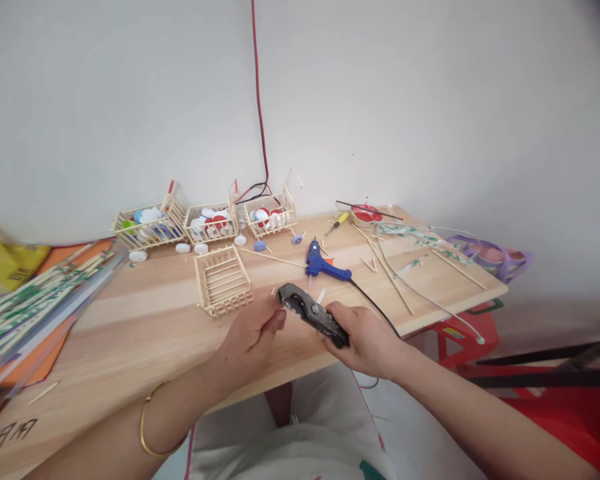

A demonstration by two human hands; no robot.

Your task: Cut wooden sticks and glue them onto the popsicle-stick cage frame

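Note:
My right hand (365, 337) is closed around the handles of a dark grey cutter (310, 313), whose jaws point left. My left hand (255, 330) is pinched at the cutter's jaws, its fingers together on something too small to make out. A gold bangle sits on my left forearm. Both hands hover over the near edge of a light wooden table (145, 320). An empty stick basket (223, 281) stands just left of my left hand. A blue glue gun (323, 264) lies just beyond the cutter, its black cord running toward my right hand.
Three stick baskets (205, 223) with bottle caps line the wall, loose caps beside them. A red bowl (366, 214), a yellow screwdriver (338, 223) and thin sticks lie at the back right. Stacked packets (35, 300) sit at left. A red stool (467, 333) stands at the right.

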